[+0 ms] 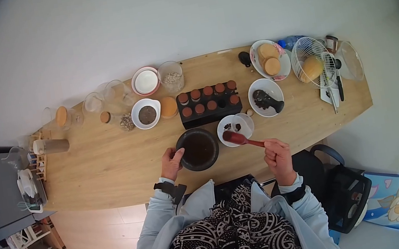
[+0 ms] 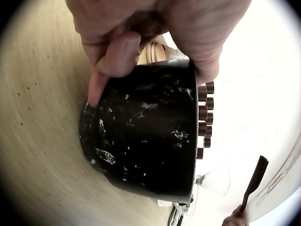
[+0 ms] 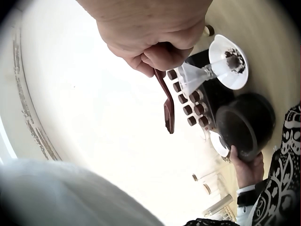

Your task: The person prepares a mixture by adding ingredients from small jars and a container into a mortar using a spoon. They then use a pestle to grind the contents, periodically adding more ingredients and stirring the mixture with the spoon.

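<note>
My left hand [image 1: 172, 163] grips the near-left side of a black mortar [image 1: 201, 167], thumb over the rim and fingers against the outer wall. Inside the mortar it looks dark brown. White scuffs mark the mortar's side in the left wrist view. Raised over the table's front, my right hand [image 1: 279, 159] holds a dark red spoon [image 1: 249, 141] by its handle, the spoon's head pointing left. Below the spoon's head stands a white bowl [image 3: 217, 47] with dark bits in it. A clear funnel [image 3: 192, 77] on a small glass vial lies across that bowl.
Behind the mortar is a black rack [image 1: 209, 118] of brown-capped vials. To its right, a white bowl [image 1: 278, 90] contains a black-handled tool. A bowl of dark powder [image 1: 136, 118] and several glass jars stand left. A wire basket [image 1: 300, 71] and knives are far right.
</note>
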### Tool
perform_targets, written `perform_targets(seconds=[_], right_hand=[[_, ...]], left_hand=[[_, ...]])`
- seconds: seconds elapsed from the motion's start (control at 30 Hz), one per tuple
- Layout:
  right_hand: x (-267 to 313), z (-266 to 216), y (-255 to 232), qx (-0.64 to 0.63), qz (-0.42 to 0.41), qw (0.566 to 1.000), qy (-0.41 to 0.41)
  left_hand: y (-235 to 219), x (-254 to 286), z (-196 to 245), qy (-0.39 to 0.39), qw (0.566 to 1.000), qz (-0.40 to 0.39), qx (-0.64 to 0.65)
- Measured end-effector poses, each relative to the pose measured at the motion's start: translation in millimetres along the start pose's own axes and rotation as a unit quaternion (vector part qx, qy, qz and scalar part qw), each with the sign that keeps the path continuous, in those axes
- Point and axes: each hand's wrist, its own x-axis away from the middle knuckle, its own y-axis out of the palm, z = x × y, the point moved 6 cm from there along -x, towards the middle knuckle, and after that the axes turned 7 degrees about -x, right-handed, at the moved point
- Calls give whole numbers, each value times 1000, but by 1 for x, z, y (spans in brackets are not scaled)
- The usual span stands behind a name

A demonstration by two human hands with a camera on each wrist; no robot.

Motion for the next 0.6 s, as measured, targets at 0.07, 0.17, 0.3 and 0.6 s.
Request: perform_targets(seconds=[0.07,0.17,0.3,0.6], right_hand=[[0,-13,-9,2,14,999,-32],[4,-33,-16,38,33,994,-96],[14,-48,-9,245,65,947,-199],[44,-38,46,646,-132,521,-542]], left_hand=[[-1,-2,-2,-1,1000,-8,-1],[-1,-4,-3,1,1000,-18,0],[-1,-5,-4,5,1000,-15,2],[-3,-4,-3,5,1000,-10,-26]])
